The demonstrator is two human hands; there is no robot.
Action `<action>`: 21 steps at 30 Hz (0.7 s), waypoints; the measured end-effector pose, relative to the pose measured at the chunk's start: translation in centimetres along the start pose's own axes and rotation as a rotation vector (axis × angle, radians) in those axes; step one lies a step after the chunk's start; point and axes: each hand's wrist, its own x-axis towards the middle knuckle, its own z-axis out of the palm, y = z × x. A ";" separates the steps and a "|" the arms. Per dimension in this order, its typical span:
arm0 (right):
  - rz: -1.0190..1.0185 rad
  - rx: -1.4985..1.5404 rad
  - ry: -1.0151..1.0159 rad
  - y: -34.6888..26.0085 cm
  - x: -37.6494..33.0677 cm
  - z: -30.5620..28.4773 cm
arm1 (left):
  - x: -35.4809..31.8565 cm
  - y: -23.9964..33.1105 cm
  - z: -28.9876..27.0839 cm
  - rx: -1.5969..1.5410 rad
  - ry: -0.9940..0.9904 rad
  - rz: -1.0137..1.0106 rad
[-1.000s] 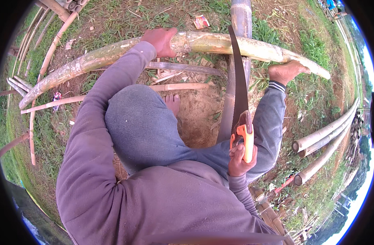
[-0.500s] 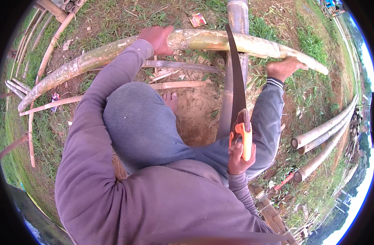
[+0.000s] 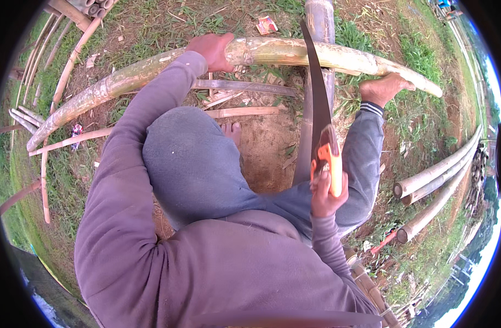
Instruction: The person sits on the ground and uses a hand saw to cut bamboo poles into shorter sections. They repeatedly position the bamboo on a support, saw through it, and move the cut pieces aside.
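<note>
A long green-tan bamboo pole [image 3: 283, 52] lies crosswise in front of me, over a greyish bamboo pole [image 3: 319, 27] that runs away from me. My left hand [image 3: 213, 51] grips the crosswise pole left of where the two meet. In my right hand [image 3: 328, 195] is the orange handle of a handsaw [image 3: 320, 104]. Its dark, tapering blade points away from me, and the tip reaches across the crosswise pole above the crossing. My bare right foot [image 3: 386, 89] presses on that pole near its right end. Whether the teeth are in a cut cannot be made out.
Thin bamboo strips [image 3: 245, 112] lie by my left foot [image 3: 231, 131]. Several cut bamboo poles [image 3: 425, 183] rest at the right, near a red-handled tool [image 3: 384, 240]. More poles [image 3: 70, 60] stand at the far left. A small wrapper [image 3: 267, 25] lies on the grass.
My right hand and the saw have moved slightly away from me and to the right, the blade sliding further across the pole. My left hand keeps its grip in nearly the same place.
</note>
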 end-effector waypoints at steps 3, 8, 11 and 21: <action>-0.103 0.116 0.077 -0.3 -4.0 -1.1 | 0.7 0.7 0.6 -0.009 0.033 0.035; -0.066 0.010 0.006 -2.0 14.7 8.0 | 1.2 1.6 0.4 -0.009 0.064 0.068; 0.049 -0.011 -0.045 -5.7 16.8 8.6 | 0.9 1.3 -0.3 -0.004 0.039 0.047; -0.173 -0.050 0.047 1.9 -0.4 0.2 | 0.9 1.2 -0.2 -0.035 0.022 0.025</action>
